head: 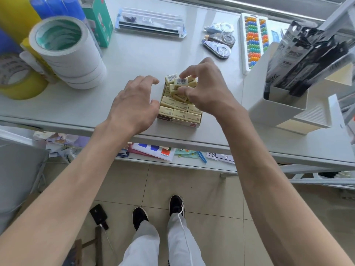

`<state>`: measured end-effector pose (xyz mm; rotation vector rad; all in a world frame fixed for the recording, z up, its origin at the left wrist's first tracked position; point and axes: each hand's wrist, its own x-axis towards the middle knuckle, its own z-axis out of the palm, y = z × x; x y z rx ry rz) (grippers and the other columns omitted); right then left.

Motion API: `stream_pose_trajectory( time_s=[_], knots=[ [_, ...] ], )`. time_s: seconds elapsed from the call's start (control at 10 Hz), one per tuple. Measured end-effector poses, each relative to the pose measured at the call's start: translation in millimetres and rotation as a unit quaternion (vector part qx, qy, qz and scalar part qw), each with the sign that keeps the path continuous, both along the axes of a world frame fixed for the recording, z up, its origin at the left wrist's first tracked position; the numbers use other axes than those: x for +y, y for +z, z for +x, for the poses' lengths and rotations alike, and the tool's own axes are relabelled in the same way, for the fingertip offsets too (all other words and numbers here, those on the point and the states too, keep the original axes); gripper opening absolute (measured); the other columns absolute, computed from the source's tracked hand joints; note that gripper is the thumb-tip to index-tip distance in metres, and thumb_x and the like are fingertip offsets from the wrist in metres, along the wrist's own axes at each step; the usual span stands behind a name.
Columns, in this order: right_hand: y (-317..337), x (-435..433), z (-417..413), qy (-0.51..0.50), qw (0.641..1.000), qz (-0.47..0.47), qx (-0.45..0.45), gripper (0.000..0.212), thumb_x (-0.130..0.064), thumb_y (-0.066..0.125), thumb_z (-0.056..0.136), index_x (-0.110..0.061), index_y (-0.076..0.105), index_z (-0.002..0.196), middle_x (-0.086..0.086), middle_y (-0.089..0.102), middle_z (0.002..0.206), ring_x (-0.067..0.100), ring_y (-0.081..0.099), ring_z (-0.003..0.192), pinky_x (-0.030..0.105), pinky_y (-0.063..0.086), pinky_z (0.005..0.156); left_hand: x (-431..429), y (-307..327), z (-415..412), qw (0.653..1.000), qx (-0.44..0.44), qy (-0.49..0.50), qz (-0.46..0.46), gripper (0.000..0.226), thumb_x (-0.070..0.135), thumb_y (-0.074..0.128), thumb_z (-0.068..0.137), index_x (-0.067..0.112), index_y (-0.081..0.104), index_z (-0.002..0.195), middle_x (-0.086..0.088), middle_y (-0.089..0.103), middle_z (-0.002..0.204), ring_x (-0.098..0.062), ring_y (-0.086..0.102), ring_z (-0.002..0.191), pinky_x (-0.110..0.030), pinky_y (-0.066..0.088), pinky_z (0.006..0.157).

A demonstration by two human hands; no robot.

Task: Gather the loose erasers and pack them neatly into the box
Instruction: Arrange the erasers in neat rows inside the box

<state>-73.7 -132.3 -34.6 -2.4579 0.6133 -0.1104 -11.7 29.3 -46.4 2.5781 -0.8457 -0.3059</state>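
Though loose, erasers (180, 82) in the right hand's (208, 93) grip, atop the box (178, 122).

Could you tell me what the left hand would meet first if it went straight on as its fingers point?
Probably the heap of loose pale yellow rectangular erasers atop the cardboard box; the left hand aims at it, though depth is unclear.
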Motion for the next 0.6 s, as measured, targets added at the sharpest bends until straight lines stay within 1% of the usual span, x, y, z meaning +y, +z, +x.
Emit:
stream_pose_trajectory(
  time_s=[0.1,0.2,0.3,0.4,0.5,0.6],
  knots=[
    [-1.5,-2.8,2.2,-0.003,1.000,-0.002,-0.017,0.030,-0.021,0.079,0.084,-0.019,0.073,0.113,-0.002,0.044,0.108,0.013,0.046,0.103,0.026,0.046,0.091,0.1,1.3,2.8,1.000,-0.002,0.001,-0.002,0.049,0.018,0.048,0.092,0.023,0.041,0.140,0.002,0.043,0.143,-0.018,0.038,0.130,-0.039,0.036,0.098],
    [1.7,-7.1,-1.2,-0.025,0.998,0.009,-0.049,0.026,-0.023,0.078,0.085,-0.017,0.073,0.110,-0.002,0.057,0.107,0.006,0.051,0.087,0.008,0.037,0.068,0.2,1.9,4.3,1.000,-0.003,0.002,-0.004,0.049,0.018,0.048,0.092,0.023,0.041,0.140,0.002,0.043,0.143,-0.018,0.038,0.130,-0.039,0.035,0.098],
    [6.9,-10.9,-10.7,-0.082,0.992,0.036,-0.091,0.020,-0.025,0.074,0.088,-0.015,0.072,0.106,-0.003,0.069,0.100,-0.002,0.054,0.074,0.006,0.038,0.063,0.0,1.8,4.6,1.000,-0.001,0.004,-0.006,0.049,0.018,0.048,0.092,0.023,0.041,0.140,0.002,0.043,0.142,-0.018,0.038,0.130,-0.038,0.036,0.098],
    [8.7,-10.9,-21.9,-0.131,0.985,0.048,-0.102,0.016,-0.028,0.071,0.090,-0.016,0.071,0.101,-0.003,0.069,0.091,-0.002,0.059,0.075,0.004,0.041,0.059,-1.1,1.5,4.2,1.000,0.001,0.001,-0.010,0.049,0.018,0.048,0.092,0.023,0.041,0.140,0.002,0.044,0.142,-0.018,0.038,0.130,-0.039,0.036,0.098],
    [5.8,-8.9,-28.4,-0.151,0.983,0.075,-0.072,0.020,-0.033,0.066,0.092,-0.016,0.065,0.103,0.003,0.070,0.092,0.011,0.065,0.082,0.016,0.048,0.062,-1.7,2.0,4.0,1.000,0.000,0.000,-0.014,0.049,0.018,0.048,0.092,0.023,0.041,0.140,0.002,0.044,0.142,-0.018,0.038,0.130,-0.039,0.036,0.098],
    [1.7,-8.3,-30.2,-0.150,0.984,0.090,-0.024,0.024,-0.037,0.061,0.092,-0.016,0.061,0.105,0.008,0.070,0.099,0.023,0.066,0.089,0.036,0.055,0.077,-2.2,3.3,3.1,1.000,-0.001,0.001,-0.016,0.049,0.018,0.048,0.093,0.023,0.040,0.140,0.003,0.043,0.143,-0.017,0.037,0.131,-0.039,0.035,0.099]
  ],
)
